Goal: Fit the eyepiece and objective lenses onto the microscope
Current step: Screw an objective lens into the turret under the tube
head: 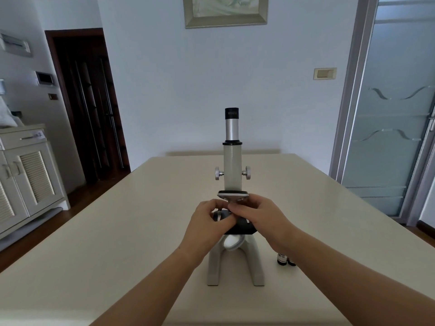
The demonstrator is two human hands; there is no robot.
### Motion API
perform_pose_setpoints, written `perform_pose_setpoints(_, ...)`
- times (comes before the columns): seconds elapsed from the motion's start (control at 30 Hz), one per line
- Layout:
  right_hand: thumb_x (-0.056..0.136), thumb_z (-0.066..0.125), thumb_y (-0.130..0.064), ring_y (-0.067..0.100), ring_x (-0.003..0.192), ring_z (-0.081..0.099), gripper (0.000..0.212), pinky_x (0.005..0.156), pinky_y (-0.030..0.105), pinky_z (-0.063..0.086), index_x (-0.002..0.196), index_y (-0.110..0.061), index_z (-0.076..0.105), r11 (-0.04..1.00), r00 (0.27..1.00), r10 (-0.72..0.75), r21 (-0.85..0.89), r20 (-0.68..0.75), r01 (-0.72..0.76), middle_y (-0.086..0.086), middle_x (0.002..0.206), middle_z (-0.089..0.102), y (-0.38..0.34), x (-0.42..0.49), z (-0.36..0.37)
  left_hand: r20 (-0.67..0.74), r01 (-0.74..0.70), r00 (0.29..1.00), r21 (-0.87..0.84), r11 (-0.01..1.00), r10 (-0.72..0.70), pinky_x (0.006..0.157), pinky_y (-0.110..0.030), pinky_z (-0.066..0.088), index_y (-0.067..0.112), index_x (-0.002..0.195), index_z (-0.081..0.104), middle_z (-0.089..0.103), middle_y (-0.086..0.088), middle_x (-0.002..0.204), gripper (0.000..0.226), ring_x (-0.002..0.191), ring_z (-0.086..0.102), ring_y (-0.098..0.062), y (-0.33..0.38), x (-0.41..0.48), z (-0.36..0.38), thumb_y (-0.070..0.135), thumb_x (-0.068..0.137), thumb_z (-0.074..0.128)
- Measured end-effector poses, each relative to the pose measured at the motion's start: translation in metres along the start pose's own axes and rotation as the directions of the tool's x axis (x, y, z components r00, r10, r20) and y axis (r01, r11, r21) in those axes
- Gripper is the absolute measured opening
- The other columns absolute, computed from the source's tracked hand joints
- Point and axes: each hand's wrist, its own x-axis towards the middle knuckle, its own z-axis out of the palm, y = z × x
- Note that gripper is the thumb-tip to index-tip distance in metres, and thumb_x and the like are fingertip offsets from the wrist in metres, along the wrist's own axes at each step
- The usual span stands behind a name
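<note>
A grey microscope (pixel 232 165) stands upright in the middle of the table, its black eyepiece (pixel 231 113) seated on top of the silver tube. My left hand (pixel 208 222) and my right hand (pixel 261 214) meet just under the nosepiece (pixel 232 196), above the black stage (pixel 242 228). Their fingertips are curled together there, pinching a small part that the fingers hide. Two small objective lenses (pixel 284 259) stand on the table to the right of the base, partly behind my right forearm.
The beige table (pixel 117 243) runs back to a white wall. A white cabinet (pixel 28 175) and a dark doorway (pixel 89 107) are at the left, a frosted glass door (pixel 390 128) at the right.
</note>
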Motion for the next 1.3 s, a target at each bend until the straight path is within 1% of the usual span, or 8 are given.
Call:
perform_pose_setpoints(0.17,0.096,0.07,-0.02,0.024,0.104,0.077,0.017,0.102,0.044,0.057,0.108,-0.017,0.081,1.0,1.0,-0.005,-0.03,-0.012,0.005,0.007,0.104,0.082,-0.0011,-0.0012,-0.0004,0.0,-0.002,1.0,-0.008,1.0,0.002,0.071,0.0,0.044,0.036,0.093,0.071,0.06,0.012,0.115,0.011,0.093,0.058,0.01,-0.0008,-0.0005,-0.0001,0.03,0.085,0.076)
perform_pose_setpoints(0.33,0.096,0.07,-0.019,0.023,0.105,0.077,0.019,0.099,0.039,0.057,0.112,-0.016,0.079,1.0,1.0,0.004,-0.009,-0.005,-0.004,0.006,0.106,0.082,-0.0007,-0.0008,-0.0004,-0.003,0.016,1.0,-0.029,0.999,-0.016,0.088,-0.02,0.052,0.027,0.097,0.073,0.062,0.003,0.118,0.013,0.103,0.064,-0.008,-0.0015,0.0009,0.0015,0.029,0.085,0.077)
perform_pose_setpoints(0.53,0.09,0.078,-0.018,0.017,0.094,0.079,0.02,0.077,0.025,0.06,0.109,-0.017,0.075,0.999,1.0,-0.009,0.051,-0.013,0.01,0.001,0.101,0.083,-0.0005,-0.0006,0.0003,-0.012,0.038,0.999,-0.058,0.998,-0.039,0.096,-0.033,0.055,0.028,0.095,0.073,0.063,0.001,0.118,0.012,0.104,0.066,-0.013,-0.0004,0.0008,0.0024,0.029,0.084,0.078)
perform_pose_setpoints(0.73,0.092,0.076,-0.019,0.021,0.1,0.078,0.022,0.096,0.041,0.06,0.113,-0.016,0.076,1.0,1.0,-0.016,0.024,-0.024,0.017,0.004,0.105,0.082,-0.0014,-0.0003,0.0029,0.003,0.036,0.999,-0.041,0.999,-0.036,0.099,-0.036,0.055,0.025,0.098,0.073,0.063,0.0,0.119,0.014,0.105,0.066,-0.016,0.0006,0.0003,0.002,0.03,0.085,0.077)
perform_pose_setpoints(0.8,0.093,0.074,-0.018,0.023,0.101,0.078,0.022,0.099,0.045,0.059,0.115,-0.016,0.076,1.0,1.0,-0.014,0.022,-0.019,0.014,0.006,0.106,0.082,-0.0017,-0.0004,0.0034,0.012,0.032,0.999,-0.05,0.998,-0.031,0.096,-0.031,0.055,0.027,0.1,0.073,0.062,0.002,0.121,0.016,0.106,0.065,-0.013,-0.0002,0.0,0.0021,0.031,0.085,0.076)
perform_pose_setpoints(0.9,0.095,0.072,-0.018,0.025,0.103,0.078,0.022,0.1,0.047,0.058,0.116,-0.016,0.078,1.0,1.0,-0.016,0.026,-0.015,0.016,0.008,0.107,0.082,-0.002,-0.001,0.0035,0.013,0.011,1.0,-0.047,0.999,-0.01,0.082,-0.013,0.047,0.032,0.102,0.07,0.059,0.007,0.121,0.016,0.104,0.061,-0.001,-0.0013,-0.0019,0.0032,0.033,0.087,0.074)
perform_pose_setpoints(1.1,0.095,0.071,-0.021,0.022,0.102,0.078,0.02,0.1,0.044,0.059,0.114,-0.017,0.079,1.0,1.0,-0.024,0.007,-0.005,0.024,0.006,0.105,0.082,-0.0008,-0.0014,0.0016,0.006,-0.001,1.0,-0.026,1.0,0.001,0.073,0.001,0.043,0.03,0.106,0.07,0.056,0.012,0.118,0.017,0.102,0.057,0.005,-0.0038,-0.001,0.0042,0.035,0.09,0.071)
perform_pose_setpoints(1.3,0.096,0.07,-0.018,0.022,0.103,0.078,0.02,0.101,0.042,0.058,0.113,-0.019,0.08,1.0,1.0,-0.024,0.016,0.012,0.024,0.005,0.106,0.082,-0.0009,-0.0012,-0.0001,0.043,0.001,0.999,-0.031,1.0,0.001,0.073,0.005,0.04,0.034,0.103,0.069,0.054,0.014,0.119,0.012,0.098,0.056,0.014,-0.0023,-0.0012,0.0032,0.034,0.091,0.07)
